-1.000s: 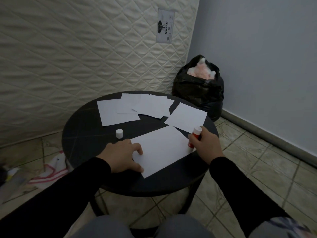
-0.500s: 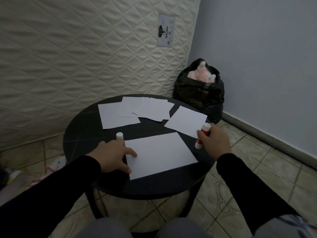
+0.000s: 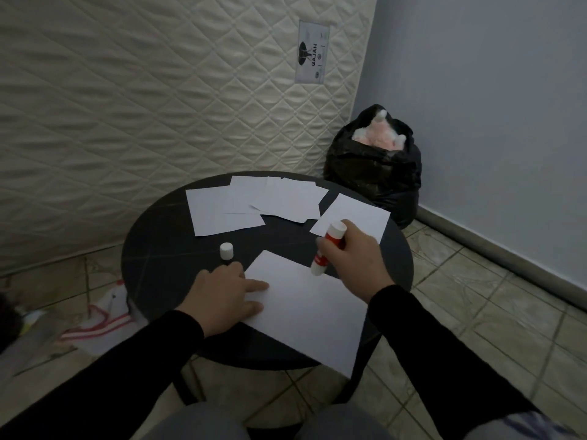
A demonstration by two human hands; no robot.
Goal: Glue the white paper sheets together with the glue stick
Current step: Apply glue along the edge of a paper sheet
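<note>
The round dark worktop [image 3: 152,249] carried everything, and the large white sheet [image 3: 311,315] at its near edge serves as the landmark here; its near corner overhung the rim. The left hand [image 3: 227,295] lay flat and open on that sheet's left edge, fingers spread and pressing it down, gripping nothing. The right hand [image 3: 352,255] was closed around the red-and-white glue stick [image 3: 327,249], which tilted with its lower end touching the sheet at its far edge. Just left of the sheet's far corner, beside the left hand, a small white cap [image 3: 226,250] stood upright on the worktop. Beyond the sheet, a single white sheet [image 3: 359,214] lay partly under the right hand, and farther left an overlapping spread of white sheets [image 3: 254,204] covered the far side. Behind the worktop a quilted mattress [image 3: 158,90] leaned upright, and a black bag [image 3: 374,173] with something pink and white showing at its mouth sat on the tiled floor [image 3: 492,312] in the corner.
</note>
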